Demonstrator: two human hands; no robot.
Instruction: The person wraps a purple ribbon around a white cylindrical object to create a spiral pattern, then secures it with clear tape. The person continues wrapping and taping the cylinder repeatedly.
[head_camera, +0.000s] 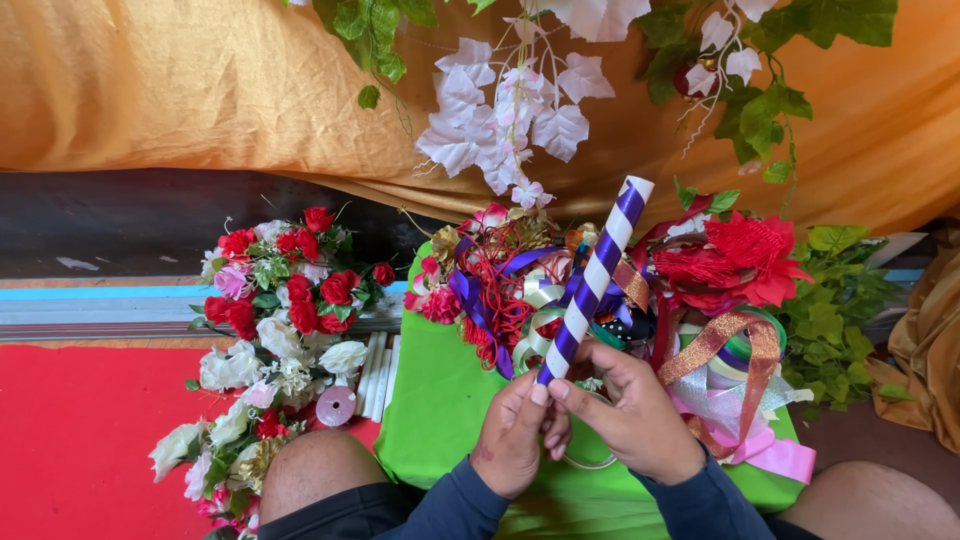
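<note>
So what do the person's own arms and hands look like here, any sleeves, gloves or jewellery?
Both arms wear long dark navy sleeves of soft knit fabric, ending at the wrists with plain cuffs. The left hand and the right hand are bare: no gloves, and no rings, watch or bracelet can be seen from this view. The fingernails look short and unpainted. No markings or logos show on the sleeves.

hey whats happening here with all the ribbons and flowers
A seated person holds a white stick wound with purple ribbon by its lower end, left hand and right hand pinching it together. It slants up over a green-covered surface piled with tangled ribbons. A bunch of artificial flowers lies to the left.
</note>
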